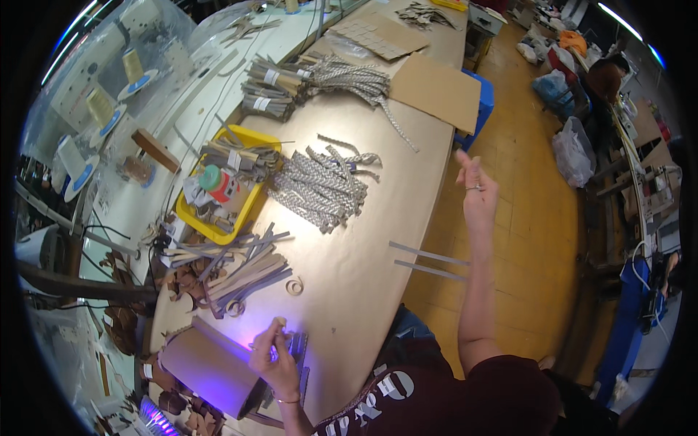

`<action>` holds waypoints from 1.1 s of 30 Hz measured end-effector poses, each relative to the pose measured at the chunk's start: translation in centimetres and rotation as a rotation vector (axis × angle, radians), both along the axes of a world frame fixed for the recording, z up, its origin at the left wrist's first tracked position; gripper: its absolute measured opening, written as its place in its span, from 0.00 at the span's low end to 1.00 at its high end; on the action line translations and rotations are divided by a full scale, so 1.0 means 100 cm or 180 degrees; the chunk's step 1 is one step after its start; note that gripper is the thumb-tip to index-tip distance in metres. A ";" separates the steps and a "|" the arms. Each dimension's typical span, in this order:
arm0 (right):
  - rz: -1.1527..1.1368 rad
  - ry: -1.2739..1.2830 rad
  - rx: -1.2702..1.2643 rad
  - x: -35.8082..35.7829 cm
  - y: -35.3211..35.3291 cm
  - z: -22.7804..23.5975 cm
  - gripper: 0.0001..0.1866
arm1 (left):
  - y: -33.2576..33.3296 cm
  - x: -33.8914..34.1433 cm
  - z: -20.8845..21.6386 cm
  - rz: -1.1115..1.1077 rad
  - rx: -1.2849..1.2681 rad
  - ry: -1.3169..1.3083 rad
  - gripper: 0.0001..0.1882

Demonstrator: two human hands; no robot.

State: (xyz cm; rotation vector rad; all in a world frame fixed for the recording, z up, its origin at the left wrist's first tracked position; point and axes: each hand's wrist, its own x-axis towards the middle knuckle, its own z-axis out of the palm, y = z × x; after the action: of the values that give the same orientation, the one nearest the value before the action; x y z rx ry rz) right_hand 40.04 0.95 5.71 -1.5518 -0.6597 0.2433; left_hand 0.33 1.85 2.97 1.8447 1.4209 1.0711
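Observation:
My left hand (pixel 276 363) is raised over the near end of the table, thumb and fingers pinched together; whatever is between them is too small to make out. Beside it, purple light falls on a brown curved cover (pixel 207 367), and a few grey strips (pixel 299 349) lie by its fingers. Out past the table's right edge, my right hand (pixel 480 200) has its fingertips drawn together, and I cannot make out anything in them. Two narrow grey strips (pixel 429 253) jut over that edge, near my right forearm. A heap of tan and grey strips (pixel 247 280) lies left of centre.
Braided cords (pixel 323 189) are piled mid-table beside a yellow tray (pixel 236 236) with a green-capped bottle (pixel 218 183). Bundled strips (pixel 273 83) and a cardboard sheet (pixel 436 91) lie farther off. Thread cones (pixel 102 109) stand left. Another person (pixel 607 76) is at the far right.

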 end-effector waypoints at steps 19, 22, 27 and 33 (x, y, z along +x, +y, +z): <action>0.0481 -0.1271 -0.3761 -0.046 0.012 -0.042 0.41 | 0.012 0.000 -0.005 0.0074 0.0231 0.0166 0.11; 0.0266 -0.1289 -0.4100 -0.050 0.009 -0.041 0.56 | 0.015 -0.004 -0.007 0.0146 0.0325 0.0220 0.14; -0.0499 -0.3062 -0.3423 -0.080 0.014 -0.032 0.52 | 0.023 -0.017 -0.018 -0.0020 -0.0214 0.1012 0.18; 0.2238 -0.1795 -0.0625 -0.171 0.099 -0.006 0.13 | 0.013 -0.024 -0.013 -0.0238 -0.0003 0.1288 0.23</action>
State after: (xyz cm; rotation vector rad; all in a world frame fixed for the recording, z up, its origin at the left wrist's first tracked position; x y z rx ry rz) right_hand 22.96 10.86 5.08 -1.5279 -1.6689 0.4048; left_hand -2.03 3.17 1.69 2.1818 1.5535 0.6826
